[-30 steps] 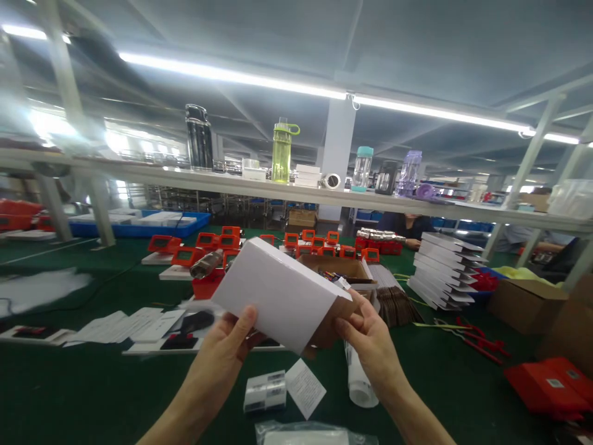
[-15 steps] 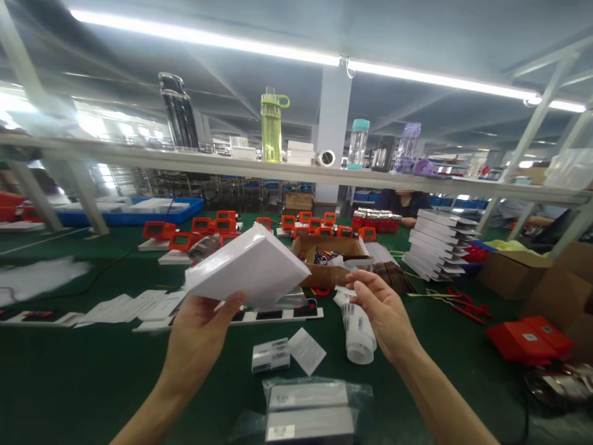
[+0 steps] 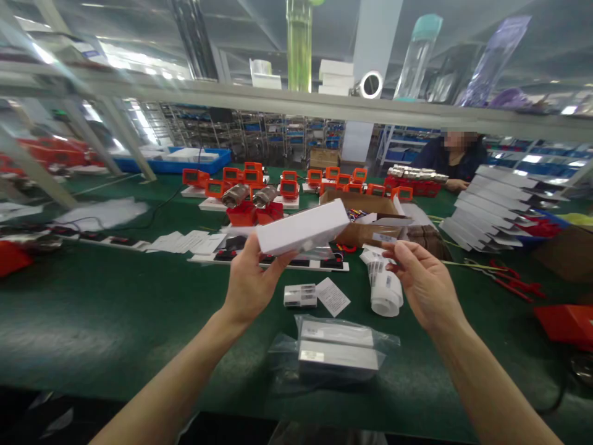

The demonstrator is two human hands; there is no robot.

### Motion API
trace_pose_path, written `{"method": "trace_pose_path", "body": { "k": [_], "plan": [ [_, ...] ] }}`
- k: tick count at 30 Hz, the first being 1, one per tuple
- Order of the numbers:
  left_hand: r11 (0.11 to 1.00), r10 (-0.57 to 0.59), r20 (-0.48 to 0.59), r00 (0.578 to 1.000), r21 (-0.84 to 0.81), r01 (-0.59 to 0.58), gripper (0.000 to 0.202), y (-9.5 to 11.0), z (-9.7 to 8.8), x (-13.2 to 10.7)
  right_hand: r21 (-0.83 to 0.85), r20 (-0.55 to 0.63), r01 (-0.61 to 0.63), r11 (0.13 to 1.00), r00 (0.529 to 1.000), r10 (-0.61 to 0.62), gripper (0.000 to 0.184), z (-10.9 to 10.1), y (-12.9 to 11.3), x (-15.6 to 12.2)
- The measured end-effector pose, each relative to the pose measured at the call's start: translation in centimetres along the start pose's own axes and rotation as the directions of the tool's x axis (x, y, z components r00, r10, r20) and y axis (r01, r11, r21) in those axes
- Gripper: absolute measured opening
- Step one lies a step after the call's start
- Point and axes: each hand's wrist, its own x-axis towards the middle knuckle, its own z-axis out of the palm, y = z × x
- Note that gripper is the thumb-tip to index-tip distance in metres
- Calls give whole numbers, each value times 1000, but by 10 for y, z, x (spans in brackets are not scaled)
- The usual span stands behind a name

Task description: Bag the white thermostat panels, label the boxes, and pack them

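Note:
My left hand [image 3: 252,284] grips a flat white box [image 3: 303,227] by its near edge and holds it almost level above the green table [image 3: 115,309]. My right hand [image 3: 424,281] is raised to the right of the box and apart from it. Its thumb and forefinger pinch a small white label [image 3: 384,238]. Below that hand a roll of printed labels [image 3: 386,290] lies on the table. A small white box [image 3: 300,295] and a paper slip [image 3: 332,296] lie between my hands. Nearer to me is a clear bag [image 3: 336,349] with two grey boxes inside.
An open brown carton [image 3: 365,216] stands behind the white box. Beyond it sit rows of orange devices [image 3: 287,182], and flat white boxes [image 3: 491,204] are stacked at the right. A person [image 3: 456,157] sits across the table. A shelf [image 3: 296,102] with bottles runs overhead. A red box [image 3: 565,321] lies far right.
My right hand has let go of the white box and drawn off to the right with a label. My left hand has turned the box flatter and lowered it. The view has tilted down.

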Motion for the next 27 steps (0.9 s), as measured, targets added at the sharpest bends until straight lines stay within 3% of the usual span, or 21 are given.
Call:
{"method": "trace_pose_path", "body": {
  "k": [3, 10, 27],
  "plan": [
    [989, 122, 11, 992, 77, -123, 34, -2, 2, -3, 13, -27, -3, 1000, 1000, 4, 25, -1, 2, -2],
    [970, 194, 83, 977, 129, -204, 34, -7, 4, -7, 29, -50, 3, 1000, 999, -2, 22, -1, 6, 1],
    [973, 147, 196, 970, 146, -177, 30, -23, 5, -17, 27, -20, -3, 1000, 1000, 4, 19, 10, 4, -9]
  ]
}}
